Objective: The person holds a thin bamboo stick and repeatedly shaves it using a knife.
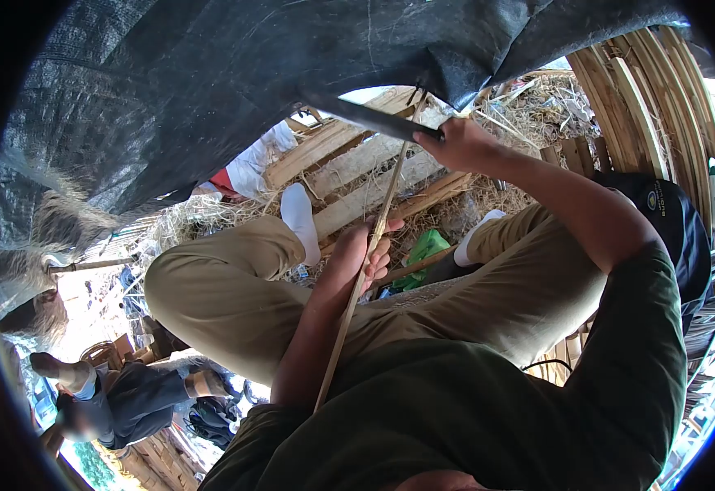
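Observation:
My right hand (pixel 462 146) is closed around the handle end of a long dark-bladed machete (pixel 374 119). Its blade points left and crosses the upper part of a thin bamboo strip (pixel 392 184). My left hand (pixel 364 252) is wrapped around the middle of that strip, which slants from beside my left forearm up toward the black tarp. The strip looks frayed near my left fingers. Whether the blade touches it, I cannot tell. The machete's far tip is blurred against the tarp.
A black tarp (pixel 169 98) hangs low overhead. Wooden planks (pixel 357 176) lie among straw ahead, near a green plastic bag (pixel 424 255). Stacked slats (pixel 652 98) stand at the right beside a dark cap (pixel 668 209). Another person (pixel 140 401) is at lower left.

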